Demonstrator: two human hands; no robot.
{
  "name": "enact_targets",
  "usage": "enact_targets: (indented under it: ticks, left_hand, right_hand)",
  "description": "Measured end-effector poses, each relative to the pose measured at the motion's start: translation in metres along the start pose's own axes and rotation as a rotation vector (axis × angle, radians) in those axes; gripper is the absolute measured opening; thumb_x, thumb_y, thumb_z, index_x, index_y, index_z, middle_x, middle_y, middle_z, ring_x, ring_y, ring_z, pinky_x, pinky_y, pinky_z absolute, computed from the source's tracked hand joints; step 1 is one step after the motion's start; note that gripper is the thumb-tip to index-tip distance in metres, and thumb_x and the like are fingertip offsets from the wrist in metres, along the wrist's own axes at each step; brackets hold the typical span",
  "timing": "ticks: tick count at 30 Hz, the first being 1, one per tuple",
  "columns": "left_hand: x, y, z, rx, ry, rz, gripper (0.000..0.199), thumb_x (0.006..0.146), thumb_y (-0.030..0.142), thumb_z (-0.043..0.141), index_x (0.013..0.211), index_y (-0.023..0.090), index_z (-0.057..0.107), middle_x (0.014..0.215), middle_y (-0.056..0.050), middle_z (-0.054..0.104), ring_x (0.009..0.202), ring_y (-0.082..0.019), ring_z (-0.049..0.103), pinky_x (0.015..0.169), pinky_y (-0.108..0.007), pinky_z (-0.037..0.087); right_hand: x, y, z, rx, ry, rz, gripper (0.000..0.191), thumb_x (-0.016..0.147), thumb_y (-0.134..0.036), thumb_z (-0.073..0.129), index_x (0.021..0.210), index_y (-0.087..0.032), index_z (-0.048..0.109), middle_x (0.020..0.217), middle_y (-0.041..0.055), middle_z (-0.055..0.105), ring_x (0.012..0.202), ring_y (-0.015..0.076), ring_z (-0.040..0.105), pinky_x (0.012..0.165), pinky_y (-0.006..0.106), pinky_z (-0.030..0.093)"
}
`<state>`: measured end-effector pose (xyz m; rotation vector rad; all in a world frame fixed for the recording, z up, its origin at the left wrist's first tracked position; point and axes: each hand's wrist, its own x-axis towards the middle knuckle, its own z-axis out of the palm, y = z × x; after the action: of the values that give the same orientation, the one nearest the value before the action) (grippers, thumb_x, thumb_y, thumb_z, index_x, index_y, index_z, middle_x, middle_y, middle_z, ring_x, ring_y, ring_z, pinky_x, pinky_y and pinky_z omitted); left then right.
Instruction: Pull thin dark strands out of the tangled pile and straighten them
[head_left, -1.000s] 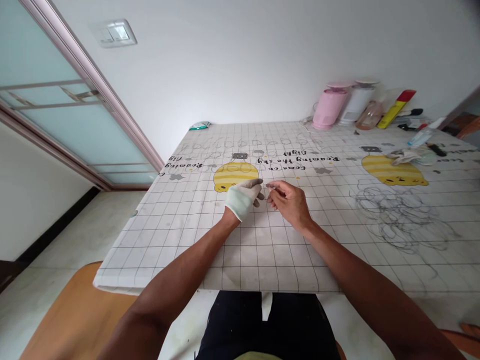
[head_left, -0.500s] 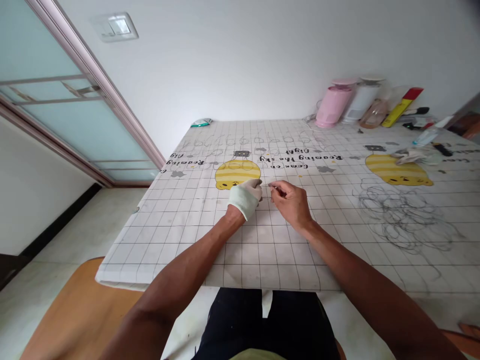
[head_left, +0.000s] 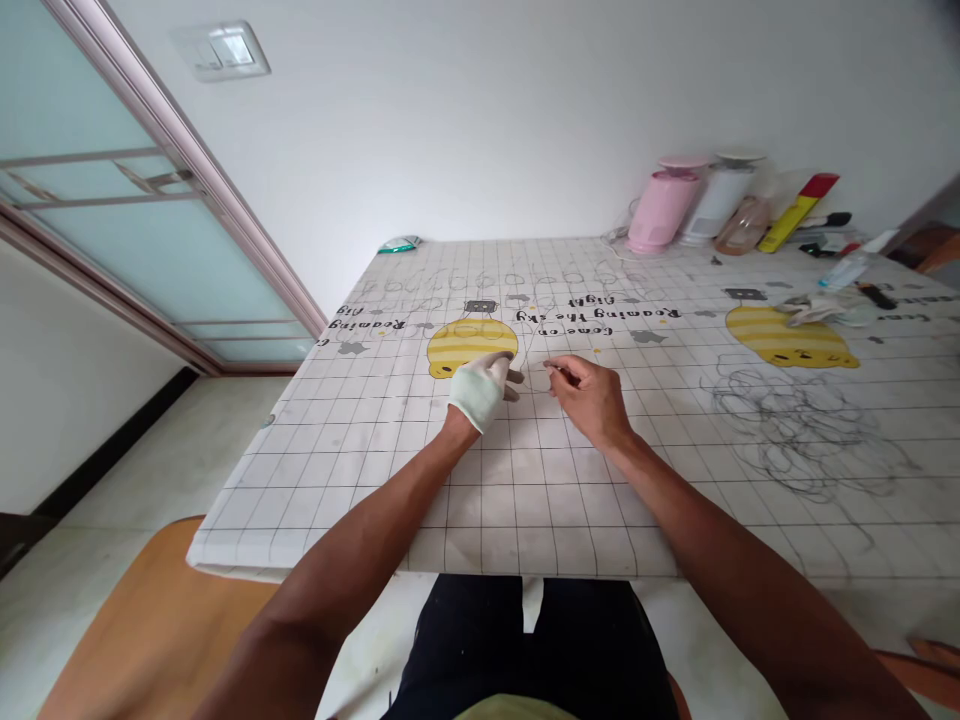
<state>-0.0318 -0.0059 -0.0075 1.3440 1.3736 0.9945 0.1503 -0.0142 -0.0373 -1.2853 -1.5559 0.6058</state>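
Note:
My left hand, in a white glove with grey fingertips, hovers over or rests on the checked tablecloth; its fingers are apart and I see nothing in them. My bare right hand is just to its right, thumb and forefinger pinched together. Whatever is in that pinch is too fine to make out. To the right lies a loose tangle of thin dark strands. Rows of faint thin loops stretch across the far part of the cloth, partly over the printed yellow bear balloon.
A pink cylinder-shaped device, a white one, a bottle and a yellow-and-red box stand along the wall. A crumpled glove lies at the right. A green packet sits at the far left corner, and an orange-brown seat is below.
My left hand has shifted slightly left, away from the right hand, and its fingers have spread. My right hand stays pinched, nearly in place, and the gap between the hands is wider.

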Motion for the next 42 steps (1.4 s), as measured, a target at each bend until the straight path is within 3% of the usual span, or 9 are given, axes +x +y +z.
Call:
enact_targets:
  ticks: [5, 7, 10, 13, 20, 25, 31, 37, 42]
  left_hand:
    - [0.000, -0.002, 0.007, 0.042, -0.065, 0.000, 0.031, 0.099, 0.038, 0.051, 0.107, 0.017, 0.073, 0.094, -0.006, 0.080, 0.063, -0.014, 0.073, 0.062, -0.022, 0.054]
    - [0.002, -0.008, 0.015, 0.034, -0.107, -0.021, 0.031, 0.097, 0.035, 0.055, 0.115, 0.016, 0.073, 0.089, -0.005, 0.078, 0.062, -0.014, 0.072, 0.063, -0.022, 0.054]
    - [0.007, -0.018, 0.024, -0.042, -0.130, -0.085, 0.046, 0.093, 0.024, 0.057, 0.138, 0.013, 0.063, 0.080, -0.002, 0.075, 0.060, -0.015, 0.071, 0.063, -0.024, 0.056]
    - [0.008, -0.021, 0.027, -0.051, -0.137, -0.128, 0.047, 0.094, 0.022, 0.057, 0.139, 0.013, 0.062, 0.074, 0.000, 0.072, 0.059, -0.014, 0.070, 0.063, -0.024, 0.055]
    - [0.003, -0.015, 0.026, 0.081, -0.181, -0.108, 0.019, 0.095, 0.019, 0.054, 0.103, 0.017, 0.072, 0.070, 0.001, 0.071, 0.055, -0.011, 0.066, 0.057, -0.020, 0.049]
    - [0.001, -0.010, 0.019, 0.078, -0.181, -0.074, 0.024, 0.098, 0.026, 0.051, 0.085, 0.019, 0.069, 0.079, -0.002, 0.076, 0.058, -0.012, 0.070, 0.058, -0.020, 0.050]
    - [0.001, -0.002, 0.008, -0.010, -0.114, -0.052, 0.027, 0.100, 0.036, 0.052, 0.096, 0.019, 0.072, 0.098, -0.007, 0.079, 0.065, -0.014, 0.074, 0.066, -0.023, 0.055]
    - [0.005, -0.008, 0.012, -0.138, -0.128, -0.094, 0.022, 0.096, 0.030, 0.060, 0.095, 0.014, 0.075, 0.088, -0.008, 0.077, 0.064, -0.014, 0.071, 0.066, -0.026, 0.057]
    - [0.002, -0.005, 0.010, -0.158, -0.123, -0.100, 0.021, 0.095, 0.029, 0.063, 0.094, 0.012, 0.075, 0.083, -0.007, 0.076, 0.061, -0.012, 0.067, 0.064, -0.025, 0.056]
  right_hand:
    - [0.001, 0.002, 0.000, -0.008, 0.025, -0.033, 0.024, 0.094, -0.038, 0.062, 0.100, -0.023, 0.080, 0.069, 0.0031, 0.072, 0.061, 0.0193, 0.067, 0.057, 0.031, 0.050]
    - [0.001, 0.002, 0.000, -0.023, 0.024, -0.036, 0.024, 0.094, -0.038, 0.062, 0.100, -0.023, 0.080, 0.069, 0.0029, 0.072, 0.060, 0.0190, 0.066, 0.057, 0.031, 0.050]
    - [0.000, 0.003, 0.001, -0.053, 0.013, -0.053, 0.024, 0.094, -0.037, 0.061, 0.100, -0.023, 0.081, 0.069, 0.0028, 0.072, 0.062, 0.0192, 0.066, 0.060, 0.032, 0.051]
    - [0.000, 0.005, 0.003, -0.069, -0.006, -0.081, 0.024, 0.095, -0.035, 0.060, 0.099, -0.024, 0.081, 0.074, 0.0031, 0.075, 0.066, 0.0200, 0.068, 0.066, 0.033, 0.053]
    - [0.000, 0.008, 0.004, -0.108, -0.042, -0.105, 0.023, 0.093, -0.033, 0.061, 0.094, -0.024, 0.082, 0.071, 0.0026, 0.073, 0.061, 0.0185, 0.064, 0.061, 0.031, 0.048]
    - [0.001, 0.004, -0.001, -0.060, -0.029, -0.057, 0.023, 0.094, -0.037, 0.063, 0.095, -0.024, 0.081, 0.070, 0.0028, 0.072, 0.063, 0.0199, 0.066, 0.058, 0.031, 0.049]
    - [0.000, 0.003, -0.002, 0.007, -0.065, -0.012, 0.024, 0.094, -0.040, 0.062, 0.095, -0.025, 0.081, 0.067, 0.0020, 0.070, 0.062, 0.0199, 0.065, 0.055, 0.030, 0.049]
    - [0.000, 0.003, 0.001, -0.033, -0.091, -0.072, 0.024, 0.094, -0.037, 0.061, 0.093, -0.023, 0.080, 0.066, 0.0011, 0.068, 0.059, 0.0174, 0.062, 0.058, 0.029, 0.048]
    - [-0.001, -0.001, -0.002, -0.006, -0.129, -0.013, 0.026, 0.094, -0.040, 0.062, 0.095, -0.021, 0.080, 0.065, 0.0007, 0.067, 0.054, 0.0156, 0.057, 0.053, 0.028, 0.045]
